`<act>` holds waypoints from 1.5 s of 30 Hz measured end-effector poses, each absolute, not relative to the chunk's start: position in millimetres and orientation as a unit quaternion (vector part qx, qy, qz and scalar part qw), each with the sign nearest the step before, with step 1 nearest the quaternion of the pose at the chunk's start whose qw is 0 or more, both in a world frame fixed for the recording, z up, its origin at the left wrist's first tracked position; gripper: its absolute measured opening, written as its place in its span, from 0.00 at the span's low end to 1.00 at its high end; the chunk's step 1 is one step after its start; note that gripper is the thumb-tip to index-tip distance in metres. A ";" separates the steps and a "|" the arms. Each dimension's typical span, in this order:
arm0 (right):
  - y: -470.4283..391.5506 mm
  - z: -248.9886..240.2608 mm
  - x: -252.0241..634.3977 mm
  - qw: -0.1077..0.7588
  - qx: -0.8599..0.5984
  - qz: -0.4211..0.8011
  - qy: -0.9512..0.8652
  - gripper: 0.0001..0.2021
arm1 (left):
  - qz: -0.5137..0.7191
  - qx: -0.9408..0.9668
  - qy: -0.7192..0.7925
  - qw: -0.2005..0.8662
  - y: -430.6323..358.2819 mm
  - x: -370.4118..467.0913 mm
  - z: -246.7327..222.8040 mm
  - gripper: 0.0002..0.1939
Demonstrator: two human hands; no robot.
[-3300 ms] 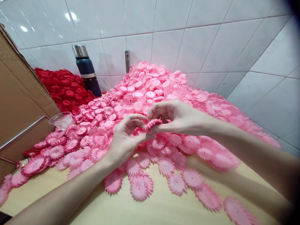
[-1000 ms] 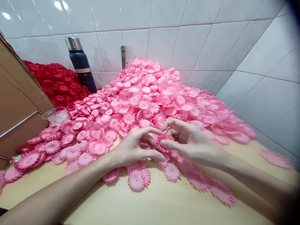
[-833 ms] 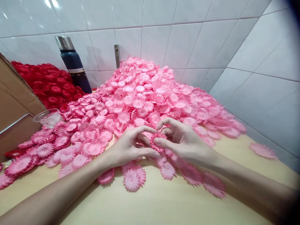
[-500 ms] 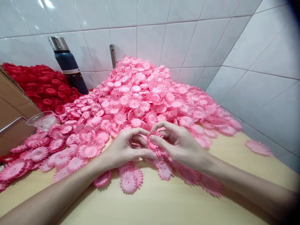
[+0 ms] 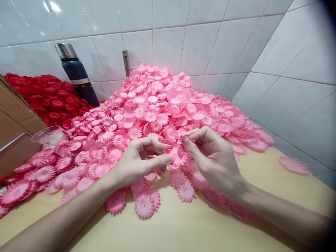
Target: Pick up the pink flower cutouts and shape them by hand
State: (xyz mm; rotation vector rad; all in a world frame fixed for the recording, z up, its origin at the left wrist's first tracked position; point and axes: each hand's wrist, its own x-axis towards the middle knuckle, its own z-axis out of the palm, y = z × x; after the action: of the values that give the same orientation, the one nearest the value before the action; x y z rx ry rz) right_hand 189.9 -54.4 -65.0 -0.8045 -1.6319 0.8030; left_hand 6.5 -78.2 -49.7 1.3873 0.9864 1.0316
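Behind both hands (image 5: 181,157), pink discs (image 5: 154,101), bottle (image 5: 78,77) leaning left

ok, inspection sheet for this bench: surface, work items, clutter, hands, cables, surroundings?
Surface: pale tabletop, largely covered with discs.
Work items: heaped pink discs; red pile behind left.
Clutter: bottle, clear plastic cup, cardboard, all left side.
Grippers: bare hands; left hand open, thumb and fingers apart; right hand appears to pinch a pink piece, partly hidden.
Cables: nothing seen.
Surroundings: tiled walls, metal bracket behind heap.
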 end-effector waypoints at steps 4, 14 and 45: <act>-56.7 -64.2 185.2 0.588 -0.340 0.375 -0.630 0.07 | 0.445 0.575 0.382 0.571 -77.8 7.5 -48.2 0.11; -50.5 -69.7 193.1 0.535 -0.221 0.311 -0.754 0.10 | 0.463 0.564 0.388 0.563 -71.5 -0.2 -53.2 0.09; -10.5 -58.7 220.8 0.661 -0.373 0.269 -0.593 0.09 | 0.514 0.490 0.377 0.595 -40.7 24.4 -75.6 0.11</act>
State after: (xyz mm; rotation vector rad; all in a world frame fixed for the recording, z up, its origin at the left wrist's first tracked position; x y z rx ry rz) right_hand 220.8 -10.5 -58.7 -0.8442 -1.3422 0.6088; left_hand 24.4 -40.7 -75.6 1.1384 0.8757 1.1933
